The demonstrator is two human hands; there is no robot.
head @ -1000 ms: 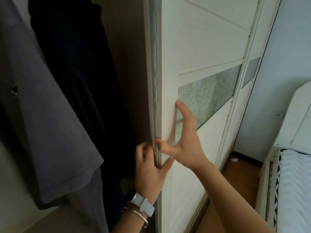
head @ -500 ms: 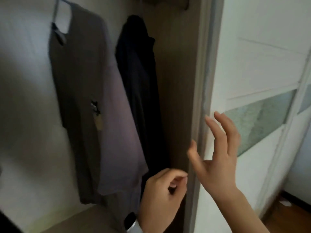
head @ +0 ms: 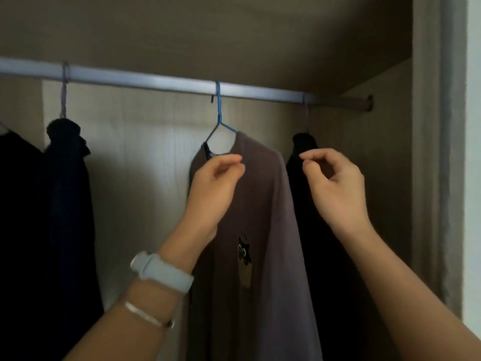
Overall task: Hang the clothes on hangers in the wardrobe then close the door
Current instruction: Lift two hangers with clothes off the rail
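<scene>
White-banded watch sits on the left wrist. Left hand is curled, fingertips drawn together at the neckline of the mauve shirt (whether they nip cloth cannot be told). Right hand is curled beside the shoulder, nothing visible between thumb and finger. Shirt hangs on a blue hanger from the rail, between dark garments. Judged light and limp: grip at the shoulder seams, over the wire.
</scene>
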